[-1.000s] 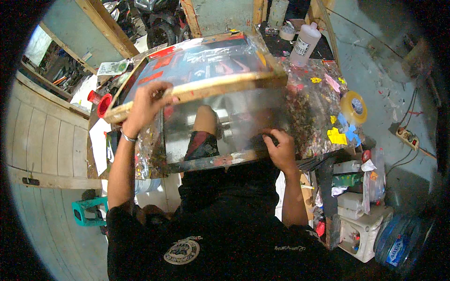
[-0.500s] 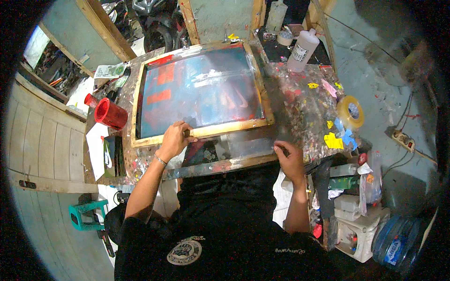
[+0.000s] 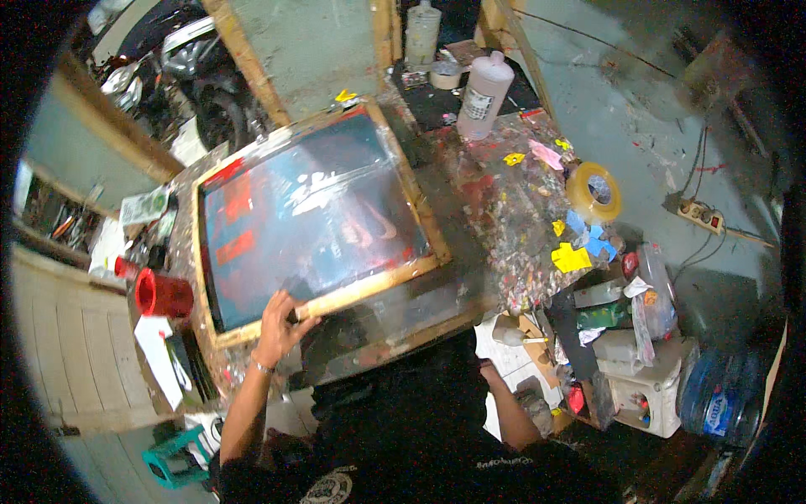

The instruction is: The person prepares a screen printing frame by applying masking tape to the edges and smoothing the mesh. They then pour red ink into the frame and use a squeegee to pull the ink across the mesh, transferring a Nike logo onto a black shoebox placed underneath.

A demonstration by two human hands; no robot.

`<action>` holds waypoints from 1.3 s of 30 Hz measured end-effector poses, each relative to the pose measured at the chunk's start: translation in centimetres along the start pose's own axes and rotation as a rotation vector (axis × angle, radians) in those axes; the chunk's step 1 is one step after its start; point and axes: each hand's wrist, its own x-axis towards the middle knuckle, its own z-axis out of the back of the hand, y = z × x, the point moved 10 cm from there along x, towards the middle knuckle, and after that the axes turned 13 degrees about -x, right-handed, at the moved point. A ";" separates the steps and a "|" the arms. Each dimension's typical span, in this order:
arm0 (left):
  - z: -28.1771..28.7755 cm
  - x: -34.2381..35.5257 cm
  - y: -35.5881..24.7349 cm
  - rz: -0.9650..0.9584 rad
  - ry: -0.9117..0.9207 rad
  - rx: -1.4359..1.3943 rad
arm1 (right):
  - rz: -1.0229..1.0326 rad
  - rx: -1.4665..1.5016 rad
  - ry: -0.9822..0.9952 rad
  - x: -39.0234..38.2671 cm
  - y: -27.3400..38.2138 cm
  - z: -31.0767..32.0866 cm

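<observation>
A wooden-framed printing screen [image 3: 298, 210] with blue and red stained mesh lies flat on the paint-spattered worktable [image 3: 495, 265]. My left hand [image 3: 285, 323] grips the screen's near edge, its fingers bent over the wood. Beneath that edge a dark glossy plate shows along the table front. My right hand [image 3: 489, 370] is low beside my body, mostly hidden behind it. Left of the screen stand a red cup [image 3: 164, 292] and some white sheets [image 3: 159, 361].
Bottles [image 3: 483, 92], clear tape [image 3: 594, 191], yellow [image 3: 571, 259] and blue scraps [image 3: 590, 238] sit right and behind. A power strip [image 3: 703, 218] hangs on the wall. Crates [image 3: 642, 395], a water jug [image 3: 718, 395] and a green stool [image 3: 176, 454] are below. A motorbike [image 3: 206, 80] stands beyond.
The raised screen has come down flat onto the table, with my left hand still at its edge. My right hand has dropped from the table edge to my side. The view has turned.
</observation>
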 end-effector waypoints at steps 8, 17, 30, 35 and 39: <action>-2.2 -2.4 6.4 0.281 0.106 -0.240 | -0.063 -0.123 -0.032 6.5 4.9 3.1; 0.3 0.8 0.9 0.213 0.272 -0.137 | -0.325 -0.423 0.231 -4.6 1.0 4.9; 1.4 -0.3 1.7 0.033 0.007 0.029 | 0.456 -1.089 0.863 12.7 9.0 -9.9; 13.2 -6.1 4.1 0.410 -0.941 -0.055 | 0.654 -1.242 0.788 12.7 12.8 -9.0; 23.8 -11.3 11.9 0.385 -1.421 -0.198 | 0.558 -1.325 0.605 8.0 9.3 2.7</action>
